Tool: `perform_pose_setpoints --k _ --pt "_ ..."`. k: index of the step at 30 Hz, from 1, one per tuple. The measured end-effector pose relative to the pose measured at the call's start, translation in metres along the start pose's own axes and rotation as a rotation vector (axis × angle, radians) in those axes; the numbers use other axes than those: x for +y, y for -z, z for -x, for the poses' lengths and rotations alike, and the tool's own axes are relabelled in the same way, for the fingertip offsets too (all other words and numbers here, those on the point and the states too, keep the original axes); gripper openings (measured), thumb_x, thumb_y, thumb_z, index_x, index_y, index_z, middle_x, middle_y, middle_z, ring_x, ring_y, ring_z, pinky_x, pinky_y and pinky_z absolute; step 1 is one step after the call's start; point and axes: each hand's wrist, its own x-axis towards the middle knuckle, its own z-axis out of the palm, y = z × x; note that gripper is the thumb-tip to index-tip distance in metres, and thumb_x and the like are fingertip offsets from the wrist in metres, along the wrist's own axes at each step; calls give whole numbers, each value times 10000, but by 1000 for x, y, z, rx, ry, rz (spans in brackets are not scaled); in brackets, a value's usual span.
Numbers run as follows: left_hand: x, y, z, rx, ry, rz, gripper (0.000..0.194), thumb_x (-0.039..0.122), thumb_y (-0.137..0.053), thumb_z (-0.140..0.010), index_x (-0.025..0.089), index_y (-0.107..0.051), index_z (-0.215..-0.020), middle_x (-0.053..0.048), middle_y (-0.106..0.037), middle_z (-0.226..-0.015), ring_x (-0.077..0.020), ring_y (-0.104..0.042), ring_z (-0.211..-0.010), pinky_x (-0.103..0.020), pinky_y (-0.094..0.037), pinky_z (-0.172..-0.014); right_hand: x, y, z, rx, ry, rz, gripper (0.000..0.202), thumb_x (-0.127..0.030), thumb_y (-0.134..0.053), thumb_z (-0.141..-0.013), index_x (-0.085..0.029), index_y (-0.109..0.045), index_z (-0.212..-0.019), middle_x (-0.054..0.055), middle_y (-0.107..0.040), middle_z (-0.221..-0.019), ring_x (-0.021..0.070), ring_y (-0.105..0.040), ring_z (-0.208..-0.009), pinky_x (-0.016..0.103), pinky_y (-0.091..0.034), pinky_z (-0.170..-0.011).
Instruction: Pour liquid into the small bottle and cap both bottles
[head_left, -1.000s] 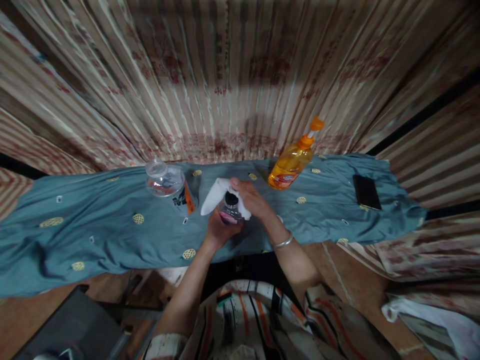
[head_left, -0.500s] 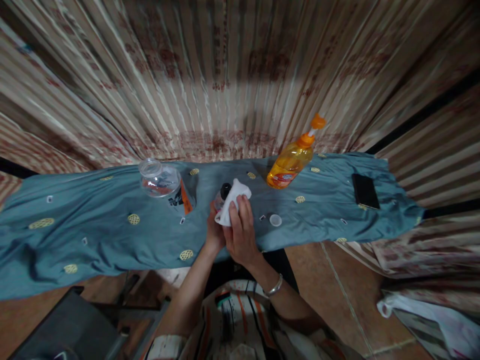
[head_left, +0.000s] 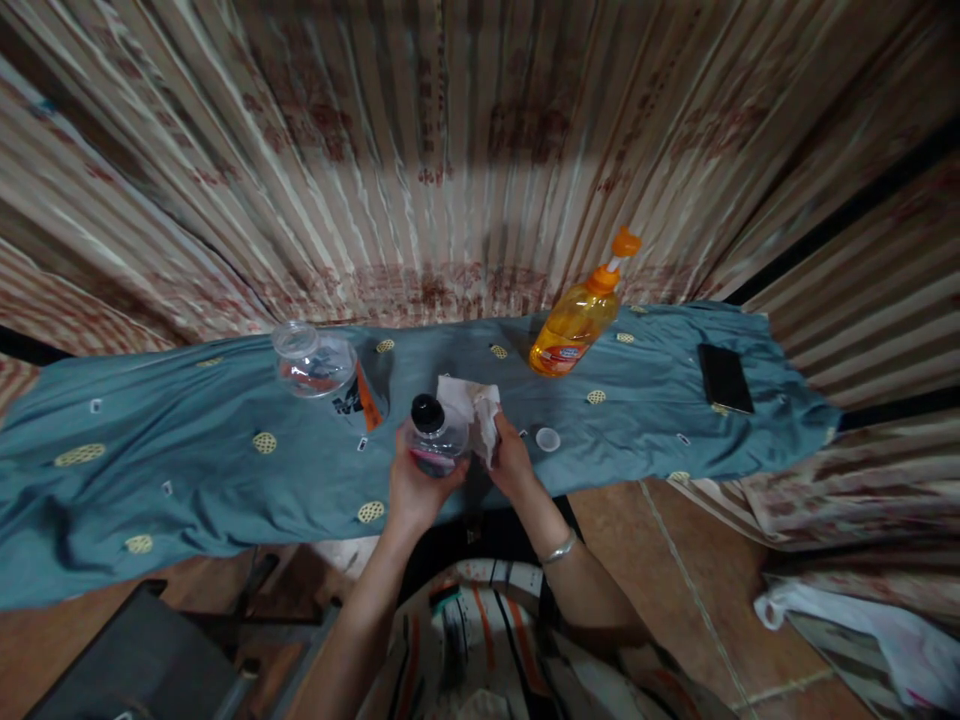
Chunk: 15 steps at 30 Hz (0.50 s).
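Near the front edge of the table, my left hand (head_left: 420,491) is wrapped round a clear bottle (head_left: 442,440) with a black cap (head_left: 427,412). The bottle stands roughly upright and a pink band shows low on it. To its right, my right hand (head_left: 514,460) pinches a white tissue (head_left: 480,412), partly unfolded and hanging beside the bottle. Small brownish marks show on the tissue. A small round translucent lid (head_left: 548,439) lies on the cloth just right of my right hand.
A blue-green patterned cloth (head_left: 217,450) covers the narrow table. A clear wide-mouthed jar (head_left: 315,365) is at the left. A pump bottle of orange liquid (head_left: 574,330) stands behind right, with a black phone-like slab (head_left: 725,378) farther right. A striped curtain (head_left: 465,150) hangs behind.
My right hand has drawn the tissue off the bottle toward the right, and the tissue has opened out. The bottle, in my left hand, has shifted left and closer and is more exposed.
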Motion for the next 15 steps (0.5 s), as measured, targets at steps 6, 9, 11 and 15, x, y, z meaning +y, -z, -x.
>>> perform_pose_setpoints --k 6,9,11,15 --pt "2 28 5 101 25 -4 769 403 -872 -501 208 -520 -1156 -109 -692 -1095 -344 -676 -1016 -590 -511 -956 7 7 -2 16 -310 -211 331 -523 -566 -926 -244 -686 -1058 33 -776 -957 236 -726 -979 377 -614 -807" --pt "7 38 7 170 37 41 676 363 -884 -478 221 -555 -1052 -98 -703 -1029 -337 -686 -957 -609 -514 -953 9 8 2 -25 -341 -99 405 -561 -521 -948 -235 -667 -1140 59 -772 -976 251 -727 -967 395 -615 -757" --pt "12 43 8 201 40 74 653 335 -883 -467 222 -566 -1027 -98 -708 -1020 -334 -687 -946 -619 -508 -963 8 11 6 -46 -314 78 483 -596 -472 -958 -207 -658 -1176 81 -765 -944 262 -730 -919 386 -609 -710" --pt "22 46 10 234 35 100 672 336 -892 -434 202 -585 -1016 -100 -708 -1039 -328 -681 -971 -635 -485 -999 -5 23 19 -39 10 672 586 -594 -467 -951 -153 -577 -1321 111 -748 -929 294 -724 -867 432 -583 -771"
